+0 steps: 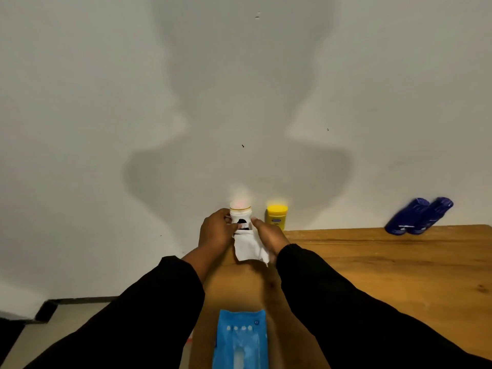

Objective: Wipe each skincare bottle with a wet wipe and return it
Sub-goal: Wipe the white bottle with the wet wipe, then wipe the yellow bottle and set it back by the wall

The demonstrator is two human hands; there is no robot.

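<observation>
The person is standing at the wooden worktop (372,262) and working on the white bottle (240,218), which they are holding up against the pale wall, just to the left of the yellow jar (277,217). The left hand (217,231) is clasping the bottle's side, its grip wrapped round the body. The right hand (269,235) is pressing the wet wipe (249,247) against the lower part of the bottle, with the cloth hanging loose beneath it; that grip is pinching the wipe against the bottle.

So this bottle looks to be mid-wipe, not yet set back down. Its top is blurred, so I cannot say whether the cap is getting any attention.

The yellow jar is standing on the worktop right beside the bottle, on its right, and nobody is touching it. Far off to the right of the yellow jar, two dark blue bottles (418,217) are leaning together by the wall. Whether any of those have had their turn I cannot tell. Nearer the person than the yellow jar, the blue wipe pack (241,339) is lying flat.
</observation>
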